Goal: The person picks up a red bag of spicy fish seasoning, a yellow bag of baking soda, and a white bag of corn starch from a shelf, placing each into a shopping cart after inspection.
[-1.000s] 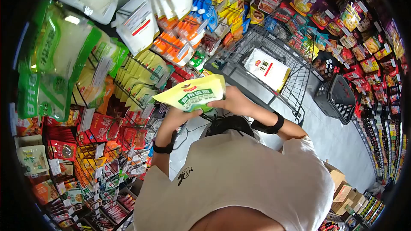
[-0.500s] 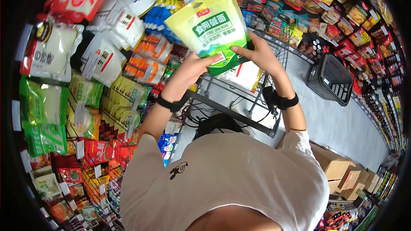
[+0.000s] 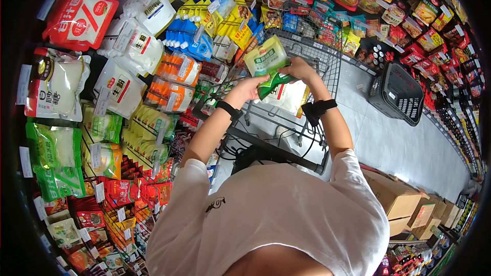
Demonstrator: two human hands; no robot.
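Observation:
A yellow-and-green pouch of edible alkali powder (image 3: pixel 267 57) is between my two hands, over the wire shopping cart (image 3: pixel 329 51). My left hand (image 3: pixel 249 88) pinches its lower left edge. On the other side, my right hand (image 3: pixel 303 70) grips the lower right, fingers closed around the green part. The pouch leans away from me and its lower end is creased. Below it, inside the cart, lies a white packet (image 3: pixel 292 98), partly covered by the pouch and my hands. Both wrists wear black bands.
Racks on my left hold white starch bags (image 3: pixel 121 88), a red-and-white sugar bag (image 3: pixel 60 84) and blue pouches (image 3: pixel 192 38). A dark plastic basket (image 3: pixel 395 94) sits on the floor to the right, before more packed shelves. Cardboard boxes (image 3: pixel 391 194) stand at lower right.
Both hands have carried the pouch away from me, lower over the cart. It has tilted, and its front looks smaller and more foreshortened.

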